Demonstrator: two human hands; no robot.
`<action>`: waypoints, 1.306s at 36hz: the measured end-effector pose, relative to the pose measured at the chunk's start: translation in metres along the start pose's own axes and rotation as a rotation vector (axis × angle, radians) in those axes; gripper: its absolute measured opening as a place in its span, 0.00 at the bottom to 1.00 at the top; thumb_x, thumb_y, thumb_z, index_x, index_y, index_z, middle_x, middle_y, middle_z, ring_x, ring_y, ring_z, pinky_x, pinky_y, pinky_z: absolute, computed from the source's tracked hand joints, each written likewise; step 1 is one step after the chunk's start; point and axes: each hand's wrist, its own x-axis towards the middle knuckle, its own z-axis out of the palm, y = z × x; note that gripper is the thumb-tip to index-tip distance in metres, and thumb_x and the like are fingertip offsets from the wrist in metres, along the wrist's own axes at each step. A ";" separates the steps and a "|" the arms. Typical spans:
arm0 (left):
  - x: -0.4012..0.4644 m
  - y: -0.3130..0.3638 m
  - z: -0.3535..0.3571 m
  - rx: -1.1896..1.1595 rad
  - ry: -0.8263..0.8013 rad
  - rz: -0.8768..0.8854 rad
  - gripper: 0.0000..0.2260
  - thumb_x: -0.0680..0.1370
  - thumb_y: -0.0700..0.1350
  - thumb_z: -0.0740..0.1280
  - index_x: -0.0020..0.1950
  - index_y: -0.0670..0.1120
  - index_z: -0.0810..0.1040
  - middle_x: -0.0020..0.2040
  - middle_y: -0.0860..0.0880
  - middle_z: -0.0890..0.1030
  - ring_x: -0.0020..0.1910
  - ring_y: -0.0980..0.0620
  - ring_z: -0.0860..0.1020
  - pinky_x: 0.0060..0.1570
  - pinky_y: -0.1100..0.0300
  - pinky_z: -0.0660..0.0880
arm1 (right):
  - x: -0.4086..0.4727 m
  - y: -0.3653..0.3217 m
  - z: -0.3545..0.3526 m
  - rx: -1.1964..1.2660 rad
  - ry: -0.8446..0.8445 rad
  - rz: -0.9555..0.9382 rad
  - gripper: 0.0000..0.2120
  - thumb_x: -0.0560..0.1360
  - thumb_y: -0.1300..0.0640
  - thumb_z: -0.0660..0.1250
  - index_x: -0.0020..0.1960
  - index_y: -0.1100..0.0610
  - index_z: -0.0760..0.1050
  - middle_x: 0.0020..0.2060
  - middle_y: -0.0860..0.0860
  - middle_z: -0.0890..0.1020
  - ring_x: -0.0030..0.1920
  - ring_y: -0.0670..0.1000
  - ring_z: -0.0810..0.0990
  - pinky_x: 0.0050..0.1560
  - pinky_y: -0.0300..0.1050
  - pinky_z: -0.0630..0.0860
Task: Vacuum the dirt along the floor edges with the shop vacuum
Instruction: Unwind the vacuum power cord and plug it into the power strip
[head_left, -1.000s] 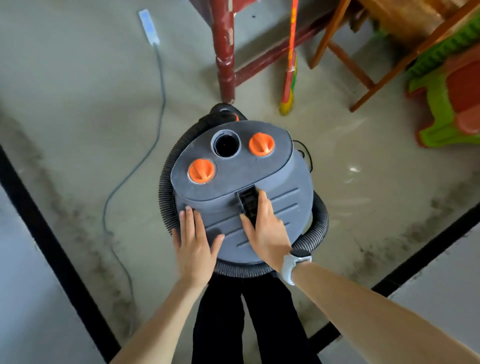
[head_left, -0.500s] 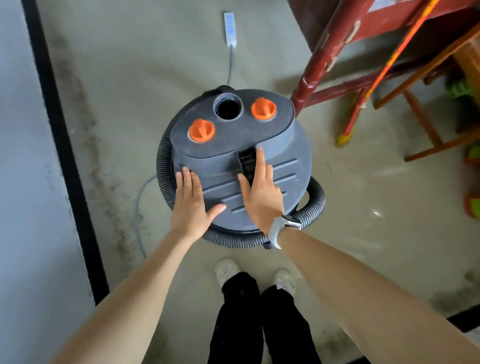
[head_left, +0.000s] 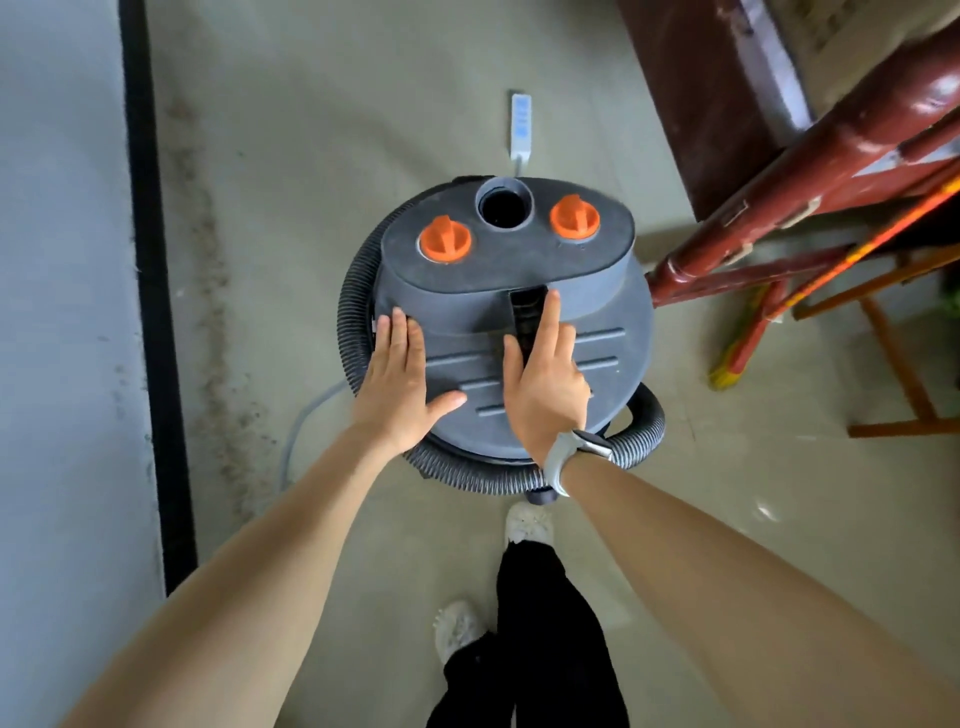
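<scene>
Two flat hands press on a grey shop vacuum (head_left: 519, 332) standing on a concrete floor (head_left: 322, 156)

Nearest, the left hand (head_left: 397, 384) and right hand (head_left: 545, 384) lie on the lid with fingers straight, grasping nothing; a ribbed hose (head_left: 641, 431) coils round the drum, a band of dirt (head_left: 218, 332) runs along the black floor edge (head_left: 148, 291) at left, and a power strip (head_left: 521, 124) lies beyond

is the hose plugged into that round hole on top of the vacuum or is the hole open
Open. The round port on the shop vacuum shows a dark, empty opening, while the hose lies coiled round the body.
</scene>
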 end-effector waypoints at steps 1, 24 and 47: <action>0.009 -0.001 -0.005 0.002 -0.003 -0.005 0.45 0.76 0.60 0.63 0.77 0.36 0.41 0.77 0.39 0.37 0.76 0.42 0.36 0.75 0.53 0.40 | 0.010 -0.003 0.002 -0.021 0.027 -0.011 0.28 0.77 0.49 0.59 0.71 0.64 0.67 0.45 0.57 0.78 0.26 0.58 0.77 0.19 0.41 0.63; 0.209 -0.045 -0.112 -0.080 -0.002 -0.086 0.44 0.77 0.60 0.64 0.77 0.38 0.41 0.78 0.42 0.36 0.76 0.46 0.34 0.76 0.51 0.46 | 0.232 -0.097 0.045 -0.021 0.106 -0.126 0.28 0.77 0.47 0.56 0.70 0.64 0.69 0.41 0.56 0.77 0.25 0.54 0.76 0.16 0.42 0.67; 0.307 -0.099 -0.182 -0.009 0.017 -0.097 0.37 0.78 0.55 0.64 0.79 0.43 0.49 0.79 0.45 0.43 0.78 0.46 0.41 0.74 0.42 0.50 | 0.323 -0.167 0.076 0.157 -0.082 -0.038 0.31 0.81 0.49 0.59 0.78 0.55 0.50 0.56 0.58 0.72 0.42 0.60 0.78 0.37 0.54 0.79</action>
